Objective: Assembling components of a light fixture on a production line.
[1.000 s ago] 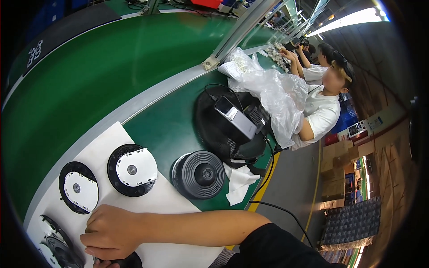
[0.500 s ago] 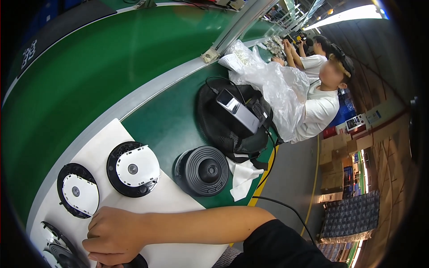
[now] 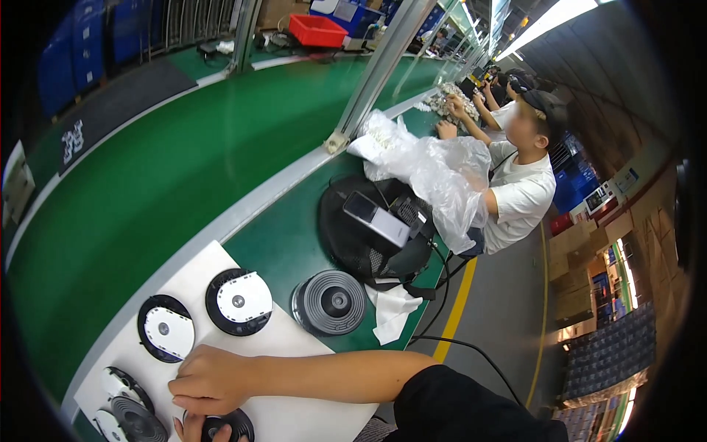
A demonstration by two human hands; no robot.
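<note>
My right hand (image 3: 213, 381) reaches in from the right on a bare forearm with a black sleeve. Its fingers are curled closed over the white board (image 3: 294, 368), and whatever is in them is hidden. Just below it, at the lower edge, the fingers of my left hand (image 3: 193, 427) grip a dark round ridged part (image 3: 239, 423), cut off by the frame. Two black discs with white plates, one (image 3: 168, 329) nearer my right hand and another (image 3: 239, 302) farther up, lie on the board. Left of my hands sit another disc assembly (image 3: 127, 390) and a grey ridged ring (image 3: 138, 421).
A stack of grey ridged rings (image 3: 329, 302) stands on the green table beside a white cloth (image 3: 395, 313). Behind it lie a black mesh bag (image 3: 339, 236) with a silver phone-like device (image 3: 377, 219) on top, and clear plastic bags (image 3: 442, 177). Co-workers sit beyond; a metal post (image 3: 383, 70) rises at the table edge.
The view has shifted, so the table things appear lower and smaller. Fingers of my left hand and more of the dark round part now show. My right hand stays closed near the same discs.
</note>
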